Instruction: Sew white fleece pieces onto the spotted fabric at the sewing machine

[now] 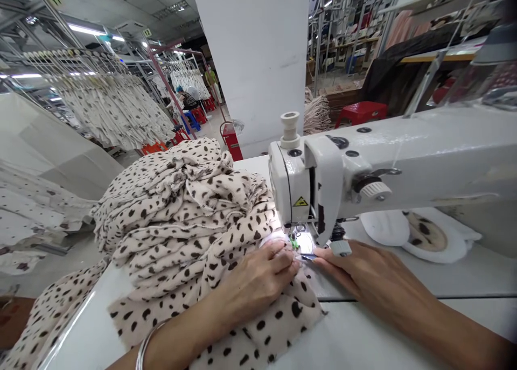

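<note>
My left hand (264,273) is closed, pinching spotted fabric (278,327) just left of the needle area of a white sewing machine (388,149). The fabric is pale pink with dark spots, and its front corner lies on the machine table. My right hand (359,267) rests at the right of the presser foot with fingers closed on a small pointed bluish tool (309,256). Only the tool's tip shows, so its exact kind is unclear. The tip reaches to the fabric edge by my left fingers. A lamp lights the spot, and a green piece (294,243) sits by the foot.
A large heap of the same spotted fabric (173,214) covers the table's left side and hangs over its edge. White padded pieces (428,234) lie under the machine arm. Beyond stand a white pillar (258,63), hanging garments (109,106) and a red stool (363,111).
</note>
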`<state>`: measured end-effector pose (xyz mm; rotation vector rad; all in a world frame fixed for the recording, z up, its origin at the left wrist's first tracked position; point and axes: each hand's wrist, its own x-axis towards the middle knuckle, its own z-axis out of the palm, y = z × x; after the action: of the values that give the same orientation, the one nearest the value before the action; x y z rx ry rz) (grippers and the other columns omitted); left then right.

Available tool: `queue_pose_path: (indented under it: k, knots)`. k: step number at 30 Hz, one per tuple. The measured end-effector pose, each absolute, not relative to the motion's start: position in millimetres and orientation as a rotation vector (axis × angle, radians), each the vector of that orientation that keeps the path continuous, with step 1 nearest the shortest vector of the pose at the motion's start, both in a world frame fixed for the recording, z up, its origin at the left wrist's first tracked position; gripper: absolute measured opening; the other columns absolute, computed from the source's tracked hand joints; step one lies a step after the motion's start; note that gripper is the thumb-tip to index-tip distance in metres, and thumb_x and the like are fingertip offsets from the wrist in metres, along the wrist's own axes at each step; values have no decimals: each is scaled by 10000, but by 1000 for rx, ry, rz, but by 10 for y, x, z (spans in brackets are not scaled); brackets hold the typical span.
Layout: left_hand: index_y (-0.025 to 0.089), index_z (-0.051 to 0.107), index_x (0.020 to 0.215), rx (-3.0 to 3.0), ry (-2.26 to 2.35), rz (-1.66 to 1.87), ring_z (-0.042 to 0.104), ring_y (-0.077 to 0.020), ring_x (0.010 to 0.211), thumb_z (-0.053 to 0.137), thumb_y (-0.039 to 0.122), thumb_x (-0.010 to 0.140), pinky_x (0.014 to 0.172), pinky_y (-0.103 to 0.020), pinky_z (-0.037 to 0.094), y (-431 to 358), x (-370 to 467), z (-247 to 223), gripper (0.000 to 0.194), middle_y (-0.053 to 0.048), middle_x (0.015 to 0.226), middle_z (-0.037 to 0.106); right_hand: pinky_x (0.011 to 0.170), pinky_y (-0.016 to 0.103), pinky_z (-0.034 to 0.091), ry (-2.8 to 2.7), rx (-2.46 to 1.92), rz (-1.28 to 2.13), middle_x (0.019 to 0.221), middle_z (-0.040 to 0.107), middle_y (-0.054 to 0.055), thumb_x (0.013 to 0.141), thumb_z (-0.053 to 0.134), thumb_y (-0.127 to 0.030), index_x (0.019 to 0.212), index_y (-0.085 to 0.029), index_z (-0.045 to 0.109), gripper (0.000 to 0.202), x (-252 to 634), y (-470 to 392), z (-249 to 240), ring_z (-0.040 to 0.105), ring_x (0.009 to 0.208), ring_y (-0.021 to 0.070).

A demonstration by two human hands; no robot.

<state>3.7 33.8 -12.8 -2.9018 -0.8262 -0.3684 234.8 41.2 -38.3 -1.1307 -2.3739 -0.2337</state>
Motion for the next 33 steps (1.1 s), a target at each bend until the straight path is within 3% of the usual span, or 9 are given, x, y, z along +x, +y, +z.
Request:
queue_pose_path:
  k: [3,8,14,19,27,30,33]
  knots:
    - [55,585,1102,-2878,-829,-391,586,-223,1026,398,107,998,910,-356,545,331,37,-145,221,-110,1069,647,421,241,223,-2361,-1152,-245,516,401,-17,1031,268,-410,786,-207,707,543,2341,414,-388,402,400,125]
    - [52,586,1115,-2899,-835,-429,593,-213,1019,382,104,1002,948,-349,532,328,53,-154,239,-100,1068,655,427,226,258,-2374,-1141,-74,535,457,-13,1023,330,-385,636,-201,620,517,2372,446,-386,436,416,98]
    - [85,567,1137,-2891,-899,-523,626,-202,992,342,98,1012,865,-341,580,325,31,-168,257,-99,1110,654,425,241,236,-2385,-1154,-190,556,433,-9,1023,332,-385,646,-188,593,499,2357,469,-427,405,425,102]
    - [114,561,1153,-2914,-928,-571,634,-198,1067,323,100,1018,932,-362,567,327,19,-170,274,-100,1121,670,427,245,211,-2352,-1146,-311,590,427,0,1029,298,-376,653,-181,543,489,2366,462,-449,395,463,109]
    - [113,578,1031,-2878,-943,-536,646,-160,899,280,131,1031,807,-285,578,399,80,-93,299,-91,1032,652,403,216,195,-2257,-1186,-267,520,404,-20,1014,328,-400,557,-195,414,509,2301,541,-430,357,422,84]
    - [119,573,994,-2884,-957,-505,626,-157,846,259,141,1033,753,-285,572,419,92,-57,317,-89,983,625,398,220,210,-2282,-1224,-235,513,424,-18,1000,335,-383,568,-197,425,479,2352,581,-416,366,399,84]
    - [113,567,980,-2906,-987,-503,604,-157,812,263,158,1035,700,-278,563,424,91,-49,312,-90,950,604,419,233,270,-2335,-1282,-229,654,577,28,983,333,-338,706,-192,560,387,2555,628,-385,490,454,110]
